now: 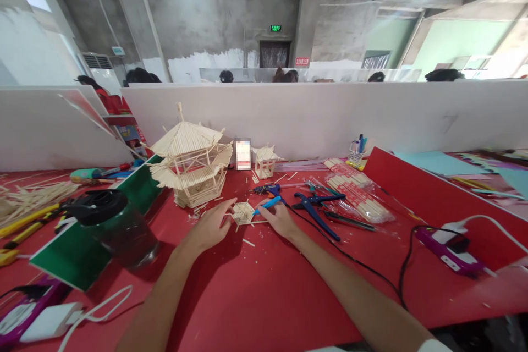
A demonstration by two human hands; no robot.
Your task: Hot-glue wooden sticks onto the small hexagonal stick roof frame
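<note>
A small flat hexagonal stick frame (pixel 243 213), with thin sticks crossing inside it, lies on the red table. My left hand (pixel 214 226) is at its left side, thumb and fingers set about the near corner and seemingly holding the edge. Between the fingers of my right hand (pixel 281 221) is a blue pen (pixel 267 205), its tip at the frame's right edge. Behind my left hand stands a two-tiered pagoda model (pixel 190 159) made of sticks. Farther back is a small stick pavilion (pixel 266 162).
Blue-handled cutters (pixel 315 212) and packs of wooden sticks (pixel 358 190) lie to the right. A dark bottle (pixel 117 228) stands left beside a green board (pixel 86 256). Power strips (pixel 449 253) and cables flank the workspace. A white partition (pixel 309 118) closes the back.
</note>
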